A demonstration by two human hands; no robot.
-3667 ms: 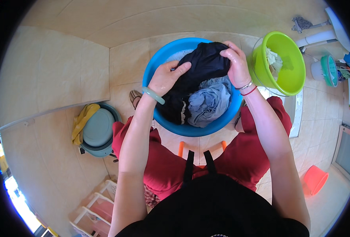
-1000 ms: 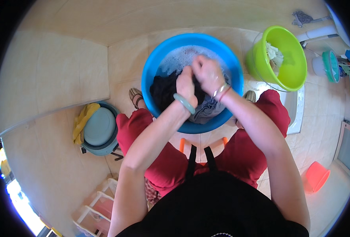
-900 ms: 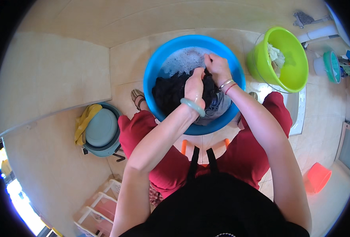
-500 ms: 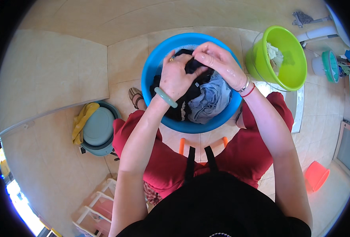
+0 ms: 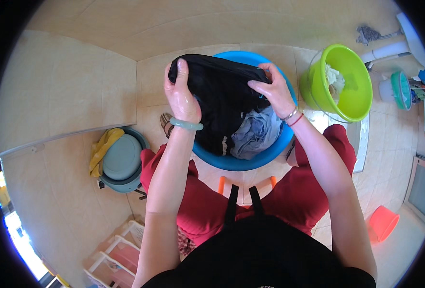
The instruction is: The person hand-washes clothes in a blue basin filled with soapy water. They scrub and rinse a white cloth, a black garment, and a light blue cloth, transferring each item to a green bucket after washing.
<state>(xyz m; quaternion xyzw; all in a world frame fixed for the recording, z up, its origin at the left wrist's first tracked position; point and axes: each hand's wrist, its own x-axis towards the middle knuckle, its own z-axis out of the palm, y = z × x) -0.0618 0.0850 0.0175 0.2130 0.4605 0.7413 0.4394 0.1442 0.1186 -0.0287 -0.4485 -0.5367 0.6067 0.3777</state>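
Note:
A black garment [image 5: 219,89] is stretched wide between my two hands above a blue basin [image 5: 241,165]. My left hand [image 5: 182,96] grips its left end, thumb on top and fingers behind the cloth. At the other end, my right hand [image 5: 275,91] pinches the edge between thumb and fingers. Both hands look wet. The lower part of the black cloth hangs into the basin. Beside it in the basin lies a crumpled light blue garment [image 5: 258,134]. What kind of garment the black one is cannot be made out.
Right of the basin stands a lime green bucket [image 5: 313,91] holding pale cloth [image 5: 335,79]. Blue-grey basins [image 5: 121,156] with a yellow cloth [image 5: 103,149] stand at left. A coral bucket [image 5: 384,223] sits at lower right, a white rack [image 5: 114,254] at lower left.
My hands have moved apart, the left one outward to the left. The black garment, bunched between them before, is now lifted and spread out.

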